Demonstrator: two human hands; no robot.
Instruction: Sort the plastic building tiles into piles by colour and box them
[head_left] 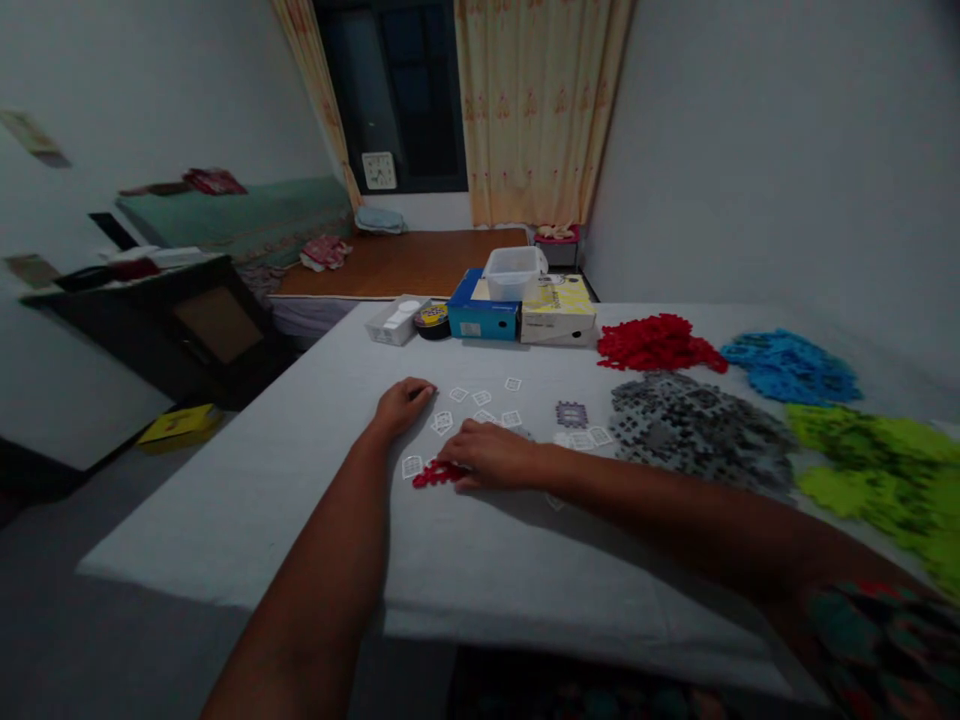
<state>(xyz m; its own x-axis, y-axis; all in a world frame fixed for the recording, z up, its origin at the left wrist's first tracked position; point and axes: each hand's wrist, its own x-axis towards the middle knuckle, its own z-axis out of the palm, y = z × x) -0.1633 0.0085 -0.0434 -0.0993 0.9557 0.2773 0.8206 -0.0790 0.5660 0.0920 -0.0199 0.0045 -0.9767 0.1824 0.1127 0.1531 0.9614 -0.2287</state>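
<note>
My right hand (495, 455) reaches across the table with its fingers closed on a red interlocking plastic piece (433, 474), which lies low over the white cloth. Part of that piece is hidden under the fingers. Further left, my left hand (405, 405) rests on the cloth, its fingers curled in a pinch. Something tiny and dark shows at its fingertips, too small to name. Around both hands lie several small white-outlined square pieces (413, 467). A grey-purple notched square (572, 414) lies to the right of them.
Heaps of red pieces (660, 342), grey pieces (694, 430), blue pieces (791, 366) and yellow-green pieces (877, 470) cover the table's right side. At the back stand a blue box (484, 318), a yellow-white box (559, 312), a clear tub (515, 270), a tape roll (433, 322) and a small tray (390, 325).
</note>
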